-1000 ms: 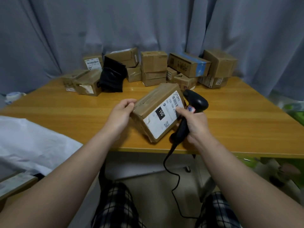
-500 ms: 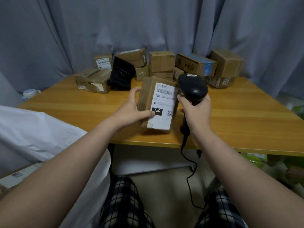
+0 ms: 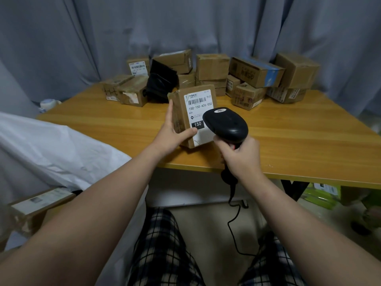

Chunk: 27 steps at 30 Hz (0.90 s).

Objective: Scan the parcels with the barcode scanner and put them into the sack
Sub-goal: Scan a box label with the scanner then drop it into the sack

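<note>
clamped round the left edge of the parcel (image 3: 195, 112), my left hand (image 3: 171, 139) has its thumb across the front face and its fingers up the side, while my right hand (image 3: 241, 157) is wrapped tight on the handle of the scanner (image 3: 226, 124). a second ago the parcel lay tipped over near the front edge of the table (image 3: 288, 131), label slanting away, and the scanner hung low beside it. since then i have stood the parcel upright over that front edge, label square toward me, and lifted the scanner so its head now sits in front of the lower right of the label, nose pointed up at the barcode (image 3: 196, 101). whether the parcel's bottom rests on the table or hangs just above it i cannot tell. i judge this is the scan itself, lined up and about to read; no red beam shows on the label. the sack (image 3: 51, 147) lies off the left edge of the table, so once it reads, the parcel goes that way. the pile of boxes (image 3: 253, 73) at the back of the table says plenty of work is left.
</note>
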Motion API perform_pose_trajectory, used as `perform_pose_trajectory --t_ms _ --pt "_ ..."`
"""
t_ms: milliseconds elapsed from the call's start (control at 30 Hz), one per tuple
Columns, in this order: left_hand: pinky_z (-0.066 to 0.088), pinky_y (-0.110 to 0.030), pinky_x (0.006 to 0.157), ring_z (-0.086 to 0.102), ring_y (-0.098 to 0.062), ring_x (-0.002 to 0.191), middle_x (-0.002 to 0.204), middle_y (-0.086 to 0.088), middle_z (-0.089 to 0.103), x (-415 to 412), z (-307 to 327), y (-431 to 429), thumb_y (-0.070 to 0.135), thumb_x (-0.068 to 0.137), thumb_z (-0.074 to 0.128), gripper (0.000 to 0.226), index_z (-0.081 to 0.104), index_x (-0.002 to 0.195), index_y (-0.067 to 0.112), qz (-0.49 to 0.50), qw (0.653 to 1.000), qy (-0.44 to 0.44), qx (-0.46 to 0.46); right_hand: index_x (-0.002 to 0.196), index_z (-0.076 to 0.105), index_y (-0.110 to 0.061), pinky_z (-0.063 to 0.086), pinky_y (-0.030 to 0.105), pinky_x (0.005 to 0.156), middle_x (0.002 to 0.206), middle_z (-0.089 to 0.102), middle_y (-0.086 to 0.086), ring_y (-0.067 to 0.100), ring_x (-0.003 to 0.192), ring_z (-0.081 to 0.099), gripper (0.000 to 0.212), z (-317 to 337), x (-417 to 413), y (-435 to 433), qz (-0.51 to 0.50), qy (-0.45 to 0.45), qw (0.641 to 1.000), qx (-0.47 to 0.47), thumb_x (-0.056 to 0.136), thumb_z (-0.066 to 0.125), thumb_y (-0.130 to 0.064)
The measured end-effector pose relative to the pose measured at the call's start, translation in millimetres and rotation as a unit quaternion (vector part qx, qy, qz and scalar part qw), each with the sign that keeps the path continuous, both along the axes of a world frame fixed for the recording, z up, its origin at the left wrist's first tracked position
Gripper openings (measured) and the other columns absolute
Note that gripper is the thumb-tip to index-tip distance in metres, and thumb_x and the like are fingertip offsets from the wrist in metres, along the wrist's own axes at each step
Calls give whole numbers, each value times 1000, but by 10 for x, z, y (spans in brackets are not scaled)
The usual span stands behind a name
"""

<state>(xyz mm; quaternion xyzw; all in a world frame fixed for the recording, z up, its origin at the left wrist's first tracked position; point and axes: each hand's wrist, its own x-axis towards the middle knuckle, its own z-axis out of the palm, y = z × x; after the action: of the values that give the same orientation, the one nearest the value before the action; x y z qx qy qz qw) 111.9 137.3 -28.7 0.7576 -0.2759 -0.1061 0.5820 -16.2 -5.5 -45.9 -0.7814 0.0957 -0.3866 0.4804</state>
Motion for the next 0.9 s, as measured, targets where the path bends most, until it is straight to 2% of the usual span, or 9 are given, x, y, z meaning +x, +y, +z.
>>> perform_pose_trajectory --t_ms 100,200,300,433,600,733,800,900 --pt "32 -44 113 32 -21 140 154 -3 31 21 -6 1 20 84 73 110 -12 151 38 -3 1000 -2 8 53 51 -16 53 47 55 49 54 5 31 54 61 34 -2 -23 21 15 -2 1000 -10 74 66 -39" --pt "33 -35 108 31 -22 140 154 -3 30 39 -17 -9 17 85 72 109 -12 151 36 0 1000 -2 10 61 57 -13 55 47 56 54 58 8 26 56 63 36 -15 -34 31 28 -4 1000 -8 75 64 -46" --pt "33 -33 106 32 -21 139 154 -3 31 47 -28 -14 17 85 72 108 -12 151 35 2 1000 -1 10 60 55 -19 54 49 56 53 56 3 25 54 62 32 -19 -39 33 23 -4 1000 -6 75 63 -46" --pt "33 -40 111 32 -22 140 153 -2 32 53 -29 -11 19 85 72 109 -12 151 37 1 1000 4 8 61 54 -22 55 50 56 52 55 -4 23 53 60 29 -31 -39 29 23 -6 1000 16 73 64 -47" --pt "32 -36 109 30 -21 140 154 -1 29 52 -41 -19 20 85 71 107 -12 151 36 4 1000 -4 12 60 54 -25 56 46 56 50 53 -9 17 52 59 27 -45 -36 28 29 -7 1000 10 74 64 -45" --pt "31 -45 114 28 -21 142 155 -1 28 25 -76 -34 23 82 75 110 -10 151 39 16 1000 -12 -6 58 51 -29 54 38 58 49 54 -14 14 52 57 26 -53 -23 24 18 -11 1000 20 73 67 -43" --pt "34 -51 112 31 -20 141 154 0 31 -42 -106 -17 29 77 79 112 -5 149 45 28 999 -13 -33 58 51 -30 53 35 58 49 54 -14 13 53 57 25 -38 -27 46 23 -15 999 31 72 66 -45" --pt "38 -50 109 38 -18 137 150 -1 38 -180 -136 85 49 64 80 108 4 141 60 56 996 -23 -66 62 58 -23 53 38 57 52 57 -8 17 54 59 24 7 -21 115 49 -18 998 37 73 68 -42"
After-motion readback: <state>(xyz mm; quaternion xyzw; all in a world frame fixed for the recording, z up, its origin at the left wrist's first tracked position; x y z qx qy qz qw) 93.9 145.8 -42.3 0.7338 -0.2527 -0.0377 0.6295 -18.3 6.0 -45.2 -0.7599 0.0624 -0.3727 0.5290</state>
